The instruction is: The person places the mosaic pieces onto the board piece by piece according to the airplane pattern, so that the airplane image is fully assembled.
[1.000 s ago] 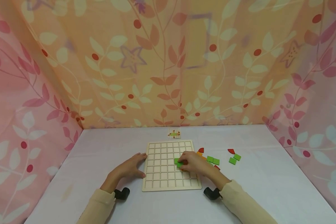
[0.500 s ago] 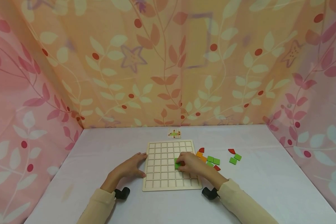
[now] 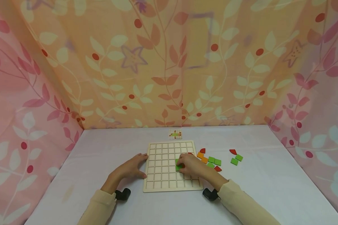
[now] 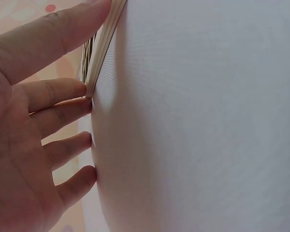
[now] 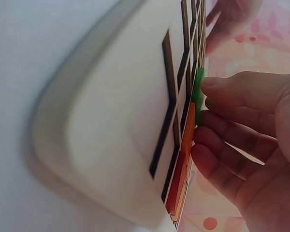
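In the head view, my left hand (image 3: 131, 167) lies at the left edge of the pale wooden grid board (image 3: 157, 186), fingers spread and fairly straight. Its thumb and fingertips are at the board's side in the left wrist view. Over the board's right half, my right hand (image 3: 192, 164) has bent fingers and thumb at a green square tile (image 3: 178, 168) set among the grid squares. An orange tile (image 5: 187, 128) and a red piece (image 5: 175, 181) lie beside the green tile in the right wrist view. The hand hides part of the grid.
Right of the board are orange squares (image 3: 204, 159), several green squares (image 3: 217, 162) and a red piece (image 3: 218, 168). Farther right lie two green tiles (image 3: 234, 161) and a red piece (image 3: 233, 152). A small pattern card (image 3: 175, 134) stands behind the board. Patterned cloth surrounds the table.
My right hand has shifted slightly left, and the green tile beneath its fingertips has straightened into line with the grid. My left hand has stayed at the board's edge.
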Tool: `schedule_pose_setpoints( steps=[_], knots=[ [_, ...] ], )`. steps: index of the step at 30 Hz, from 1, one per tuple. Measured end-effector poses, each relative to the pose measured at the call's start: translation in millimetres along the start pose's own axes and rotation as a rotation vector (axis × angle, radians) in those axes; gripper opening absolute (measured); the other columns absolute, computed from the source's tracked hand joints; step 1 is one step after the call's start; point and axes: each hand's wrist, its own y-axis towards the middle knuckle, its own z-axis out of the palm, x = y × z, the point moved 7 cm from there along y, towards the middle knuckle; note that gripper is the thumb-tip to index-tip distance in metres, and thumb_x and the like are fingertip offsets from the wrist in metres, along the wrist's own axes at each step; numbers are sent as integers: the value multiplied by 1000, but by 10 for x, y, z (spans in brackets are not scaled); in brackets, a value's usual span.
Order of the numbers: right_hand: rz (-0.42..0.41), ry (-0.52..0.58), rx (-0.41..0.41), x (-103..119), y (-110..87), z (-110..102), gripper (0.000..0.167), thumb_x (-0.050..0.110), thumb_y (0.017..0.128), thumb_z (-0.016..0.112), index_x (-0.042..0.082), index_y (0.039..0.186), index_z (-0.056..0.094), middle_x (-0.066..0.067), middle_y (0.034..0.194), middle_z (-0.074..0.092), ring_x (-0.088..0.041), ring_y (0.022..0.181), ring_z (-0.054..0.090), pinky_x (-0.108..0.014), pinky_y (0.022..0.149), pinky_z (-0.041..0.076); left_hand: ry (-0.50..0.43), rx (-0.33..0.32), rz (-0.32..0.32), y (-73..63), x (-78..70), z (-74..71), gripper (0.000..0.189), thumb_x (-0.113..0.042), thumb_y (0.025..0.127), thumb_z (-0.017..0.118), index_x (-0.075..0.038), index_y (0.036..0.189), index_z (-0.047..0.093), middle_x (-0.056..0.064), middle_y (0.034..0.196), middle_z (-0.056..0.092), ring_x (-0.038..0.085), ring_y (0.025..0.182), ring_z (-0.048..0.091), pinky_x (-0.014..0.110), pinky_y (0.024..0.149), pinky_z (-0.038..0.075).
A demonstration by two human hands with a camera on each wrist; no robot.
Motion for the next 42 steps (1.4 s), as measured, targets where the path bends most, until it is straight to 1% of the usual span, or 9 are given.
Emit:
schedule_pose_setpoints(
  steps=[8,17,19,25,29,32,37,42],
  knots=[
    [-6,-19,2,10,8,5,14,12,83,74,9,96,77,1,91,64,-7,78,53,-23,73,49,7,1,2,7,-1,1,88,-18,70,86,-3,145,44,14,156,37,39,148,24,57,116,25],
    [14,-14,24,3,35,4,14,13,84,74,9,97,77,2,92,64,-7,79,53,-22,74,50,17,-3,-3,10,8,3,88,-17,70,86,-4,146,44,13,156,37,38,148,23,57,116,25],
    [11,-6,27,-2,40,5,14,14,85,74,8,98,77,1,91,64,-7,78,53,-22,73,50,10,-4,-4,7,5,2,87,-17,70,86,-4,145,44,13,156,37,38,148,23,57,117,25],
    [51,68,35,-86,36,-11,16,16,86,73,10,101,77,4,91,65,-6,78,54,-22,75,49,3,0,-3,-4,-14,1,87,-17,70,86,-3,145,45,15,156,37,39,148,23,57,117,24],
    [51,91,11,-131,32,-99,18,14,85,73,8,102,76,2,93,67,-10,82,60,-25,77,51,10,-2,-1,-11,-14,-1,87,-17,70,86,-3,145,44,14,156,37,39,148,23,57,117,24],
    [73,111,-2,-178,19,-175,21,14,86,72,7,105,75,1,95,68,-12,86,61,-27,79,52,10,-1,-1,-15,-11,1,87,-18,70,86,-4,145,44,13,156,37,39,148,23,57,117,23],
    [157,167,-2,-295,-37,-283,29,18,88,71,7,115,71,1,96,66,-12,85,56,-25,76,49,11,1,10,-25,-20,0,87,-17,70,86,-3,145,44,14,156,37,39,148,23,57,117,23],
    [217,207,-35,-422,-118,-450,29,16,88,71,5,115,71,1,93,65,-12,82,53,-24,74,48,15,-2,8,-21,-24,-5,86,-17,71,86,-3,145,44,13,156,37,38,148,23,57,117,24]
  ],
)
